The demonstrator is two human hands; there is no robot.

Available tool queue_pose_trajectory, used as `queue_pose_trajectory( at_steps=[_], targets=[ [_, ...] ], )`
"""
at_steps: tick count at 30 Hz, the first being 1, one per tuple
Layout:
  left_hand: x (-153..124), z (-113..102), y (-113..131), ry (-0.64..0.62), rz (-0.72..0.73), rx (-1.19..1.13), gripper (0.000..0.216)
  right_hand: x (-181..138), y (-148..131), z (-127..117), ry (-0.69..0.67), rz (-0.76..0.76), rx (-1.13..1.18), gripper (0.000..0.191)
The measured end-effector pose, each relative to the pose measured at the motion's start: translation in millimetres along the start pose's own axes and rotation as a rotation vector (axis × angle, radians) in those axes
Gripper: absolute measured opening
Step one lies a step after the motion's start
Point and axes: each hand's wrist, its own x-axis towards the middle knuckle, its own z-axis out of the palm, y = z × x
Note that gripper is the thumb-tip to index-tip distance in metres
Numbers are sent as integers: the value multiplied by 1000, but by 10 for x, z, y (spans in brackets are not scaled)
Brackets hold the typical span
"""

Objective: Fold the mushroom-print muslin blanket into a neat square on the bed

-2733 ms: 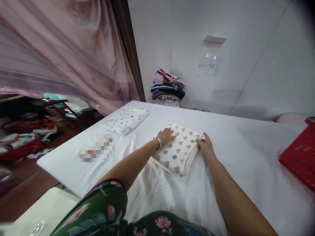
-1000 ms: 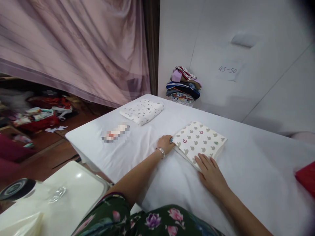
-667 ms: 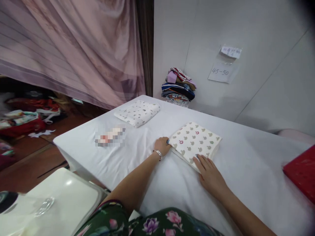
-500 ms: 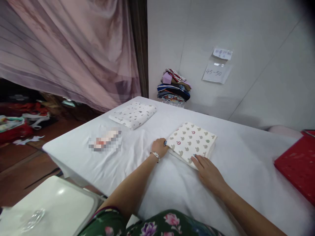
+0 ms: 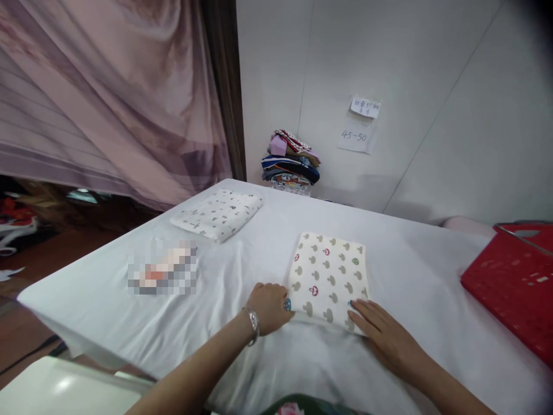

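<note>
A folded cream cloth (image 5: 330, 271) printed with grey, red and green mushrooms lies on the white-covered table in front of me. At its near left corner my left hand (image 5: 268, 306) is closed, pinching the edge, and a bracelet circles that wrist. My right hand (image 5: 382, 331) rests on the near right corner with its fingers stretched out over the fabric. Farther left lies another folded white cloth (image 5: 218, 213) with small dark prints, which neither hand touches.
A pixelated, blurred-out item (image 5: 164, 268) lies on the table cover (image 5: 224, 288) at the left. A red bag-like object (image 5: 510, 282) stands at the right edge. Behind the table rises a stack of folded clothes (image 5: 291, 164), beside a wall with paper notes (image 5: 356, 138).
The mushroom cloth has turned and come nearer, its front edge now lying more squarely before me. Both hands have moved along with its near corners. My view has also shifted.
</note>
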Motion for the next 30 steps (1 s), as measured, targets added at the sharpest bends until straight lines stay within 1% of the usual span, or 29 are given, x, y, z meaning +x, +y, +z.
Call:
queue_pose_trajectory(
  at_steps=[2, 3, 5, 7, 9, 11, 14, 17, 19, 20, 22, 24, 27, 29, 30],
  targets=[
    [28, -139, -36, -13, 63, -66, 31, 41, -28, -150, -89, 54, 56, 68],
    [52, -186, -33, 14, 110, -109, 34, 77, -41, -244, -140, 76, 100, 68],
    [131, -218, 34, 110, 207, -182, 37, 195, -57, -433, -219, 109, 220, 66],
    [247, -162, 172, 206, 297, -202, 39, 386, -51, -560, -226, 166, 342, 59],
    [383, -31, 326, 245, 363, -156, 48, 642, -12, -581, -158, 287, 410, 54],
    [510, 140, 430, 213, 374, -90, 61, 923, 72, -491, -54, 415, 397, 59],
    [620, 368, 442, 151, 336, -29, 69, 1278, 297, -234, 0, 530, 286, 69],
    [622, 463, 375, 145, 324, -2, 70, 1458, 580, 48, -49, 714, 149, 71],
    [596, 462, 350, 133, 320, 0, 69, 1487, 738, 210, -113, 842, 99, 70],
    [584, 454, 348, 121, 318, -3, 69, 1486, 797, 277, -134, 878, 87, 70],
    [570, 440, 358, 105, 312, -13, 68, 1469, 874, 372, -154, 891, 73, 71],
    [566, 429, 371, 98, 309, -26, 67, 1451, 908, 405, -165, 872, 63, 73],
    [575, 384, 374, 61, 311, -51, 68, 1455, 900, 330, -207, 870, 75, 73],
    [607, 309, 371, 24, 304, -75, 69, 1486, 854, 230, -223, 861, 66, 72],
    [639, 259, 371, 24, 294, -84, 69, 1508, 815, 182, -215, 842, 53, 72]
  ],
)
